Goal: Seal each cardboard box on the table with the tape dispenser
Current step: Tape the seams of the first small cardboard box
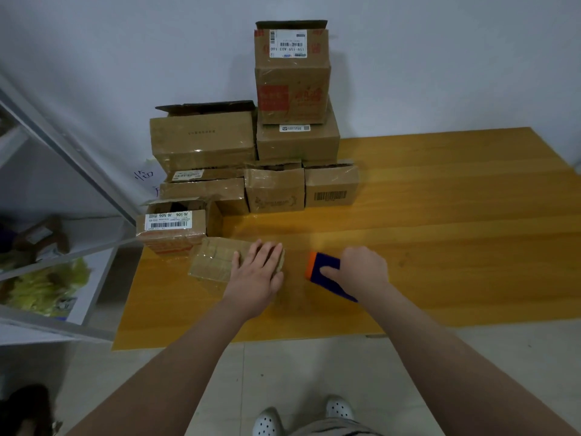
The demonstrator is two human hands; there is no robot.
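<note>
left hand [256,272] lies flat with straight fingers on the right half of a small flat box [212,261], pressing it to the bench [440,215] near the front edge. right hand [366,272] is curled round the blue tape dispenser [323,269], whose orange end points at the box. the dispenser sits just to the right of the box, and i cannot tell whether tape runs between them.

the likely trouble is the box sliding. a flat palm only pins it by weight, so a pull along the top could drag it sideways and lay the tape crooked or creased. the box already looks shiny with old tape, which may make new tape grip poorly. the left fingers also cover the part the dispenser would reach first, so they could get taped over.

a labelled open box [171,228] stands just beside the small box's far left corner and limits a run to the left. behind it is a pile of boxes, with a tall box [292,77] on top that a knock might topple. several flaps there are still open. a shelf [63,240] stands to the left of the bench.
</note>
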